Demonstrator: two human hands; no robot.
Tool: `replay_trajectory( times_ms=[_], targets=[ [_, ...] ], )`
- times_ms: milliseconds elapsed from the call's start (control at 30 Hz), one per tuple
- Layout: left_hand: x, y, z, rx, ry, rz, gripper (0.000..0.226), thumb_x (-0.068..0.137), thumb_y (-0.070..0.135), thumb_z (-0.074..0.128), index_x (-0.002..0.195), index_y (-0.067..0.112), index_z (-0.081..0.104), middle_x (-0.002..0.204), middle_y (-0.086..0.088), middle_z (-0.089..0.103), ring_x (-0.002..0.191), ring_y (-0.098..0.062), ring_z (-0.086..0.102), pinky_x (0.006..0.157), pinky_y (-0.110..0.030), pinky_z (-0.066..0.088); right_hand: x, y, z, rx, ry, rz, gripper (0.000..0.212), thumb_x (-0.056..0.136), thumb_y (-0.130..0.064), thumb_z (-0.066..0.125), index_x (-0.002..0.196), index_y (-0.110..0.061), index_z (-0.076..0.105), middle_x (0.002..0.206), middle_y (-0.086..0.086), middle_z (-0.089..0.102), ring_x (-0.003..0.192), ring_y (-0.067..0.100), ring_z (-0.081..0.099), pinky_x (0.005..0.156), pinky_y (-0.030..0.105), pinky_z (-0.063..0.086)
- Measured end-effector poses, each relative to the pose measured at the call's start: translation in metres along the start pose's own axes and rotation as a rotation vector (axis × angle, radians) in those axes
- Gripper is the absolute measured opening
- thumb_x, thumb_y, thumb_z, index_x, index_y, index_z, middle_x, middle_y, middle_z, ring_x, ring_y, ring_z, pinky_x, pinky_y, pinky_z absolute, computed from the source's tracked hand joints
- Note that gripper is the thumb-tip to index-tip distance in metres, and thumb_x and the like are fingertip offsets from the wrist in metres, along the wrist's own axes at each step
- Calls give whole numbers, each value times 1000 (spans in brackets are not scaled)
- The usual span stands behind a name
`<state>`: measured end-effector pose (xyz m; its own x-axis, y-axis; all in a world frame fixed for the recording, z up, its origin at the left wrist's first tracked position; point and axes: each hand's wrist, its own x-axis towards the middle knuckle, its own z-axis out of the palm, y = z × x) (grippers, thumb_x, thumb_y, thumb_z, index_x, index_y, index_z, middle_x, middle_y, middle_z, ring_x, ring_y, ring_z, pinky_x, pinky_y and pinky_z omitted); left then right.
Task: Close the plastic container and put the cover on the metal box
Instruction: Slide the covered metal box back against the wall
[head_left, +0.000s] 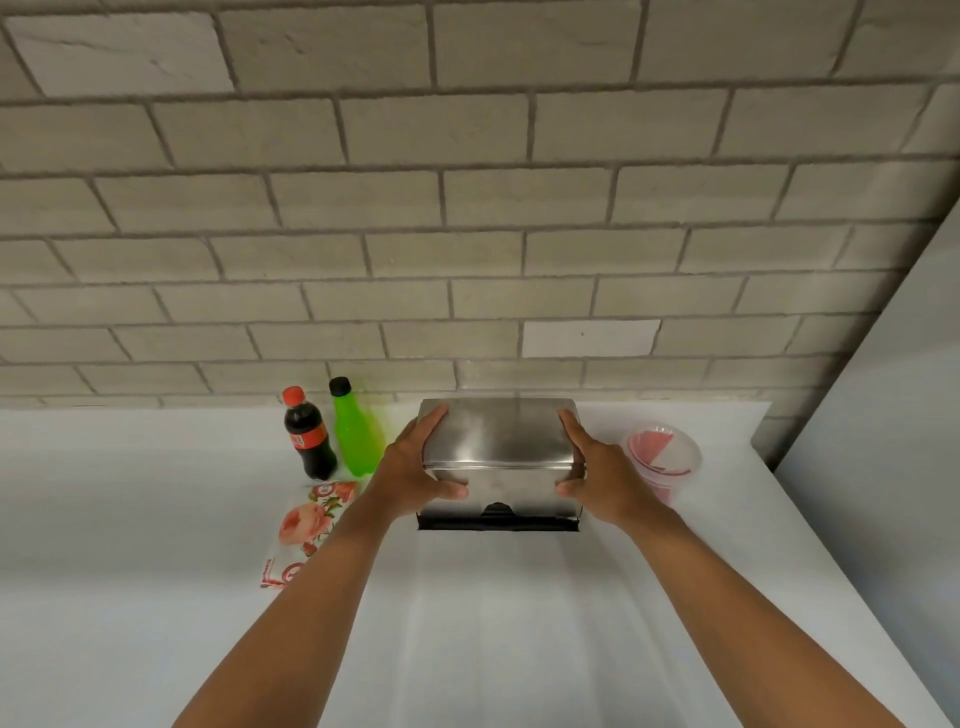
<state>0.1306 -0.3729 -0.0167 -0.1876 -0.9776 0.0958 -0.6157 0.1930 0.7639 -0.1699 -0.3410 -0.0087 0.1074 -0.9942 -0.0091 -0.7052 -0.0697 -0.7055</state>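
A shiny metal box (511, 496) stands on the white counter near the brick wall. Its metal cover (498, 431) sits on top of it. My left hand (415, 467) grips the cover's left side and my right hand (597, 467) grips its right side, thumbs on the front face. A dark slot runs along the box's bottom front edge. To the right of the box stands a round clear plastic container (670, 457) with pink contents, a lid resting on it.
A cola bottle (309, 434) with a red cap and a green bottle (353, 428) with a black cap stand left of the box. A flat flowered packet (311, 525) lies in front of them. A grey panel (893, 415) borders the counter on the right.
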Motion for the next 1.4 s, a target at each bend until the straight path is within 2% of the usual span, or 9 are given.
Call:
replay_trajectory(
  times_ms=[333,467,567,700,833,1033,1100,1300,1400],
  targets=[
    [2,4,-1,45,7,-20,131,52,30,103,161,34,30,153,0,47,137,-26,50,110,-36,46,1,-2,-3,-15,-8,14,107,89,-4,75,168,-39,12,86,1,70,86,20,72,90,40,61],
    [-5,22,0,226,13,-61,154,45,63,96,164,43,0,173,-10,-8,159,-33,2,123,-51,26,-11,3,-13,-24,31,-17,117,80,-20,87,169,-40,13,119,-9,63,111,18,65,94,38,60],
    [-14,53,16,282,279,133,136,50,82,80,163,34,21,172,-12,14,157,-31,17,120,-48,27,-23,17,-35,-22,236,45,121,69,-38,98,166,-38,27,130,-7,54,115,17,58,97,36,54],
    [-17,103,71,12,310,285,80,73,49,86,144,31,53,147,10,50,133,-14,52,110,-37,47,-37,46,-67,50,534,196,98,75,-49,92,159,-28,45,139,4,58,121,24,60,103,44,51],
    [-20,139,134,-169,104,230,67,83,13,80,143,28,55,137,6,55,115,-14,63,93,-34,57,-42,75,-74,119,512,404,84,91,-51,77,162,-26,39,152,15,55,134,37,58,110,50,47],
    [-11,169,196,-4,-6,280,80,91,4,62,156,40,32,159,10,37,139,-14,46,108,-26,45,-33,104,-63,421,447,570,75,100,-44,66,164,-18,36,160,15,50,143,36,51,117,48,44],
    [-3,175,210,62,-82,224,84,95,5,58,160,42,21,170,4,21,152,-19,29,109,-36,46,-28,108,-62,525,457,589,70,102,-39,65,163,-16,39,161,14,49,141,37,53,116,52,47],
    [20,172,230,374,-214,187,75,103,13,52,166,26,13,174,-10,-1,159,-32,6,113,-45,44,-18,109,-62,654,472,578,48,104,-22,63,150,-12,58,137,15,66,115,34,68,93,44,61],
    [23,169,234,439,-231,147,71,105,13,49,166,20,14,174,-11,-3,159,-34,3,117,-44,38,-15,107,-60,674,465,571,51,104,-21,63,153,-11,54,140,16,64,115,34,69,97,47,61]
  ],
)
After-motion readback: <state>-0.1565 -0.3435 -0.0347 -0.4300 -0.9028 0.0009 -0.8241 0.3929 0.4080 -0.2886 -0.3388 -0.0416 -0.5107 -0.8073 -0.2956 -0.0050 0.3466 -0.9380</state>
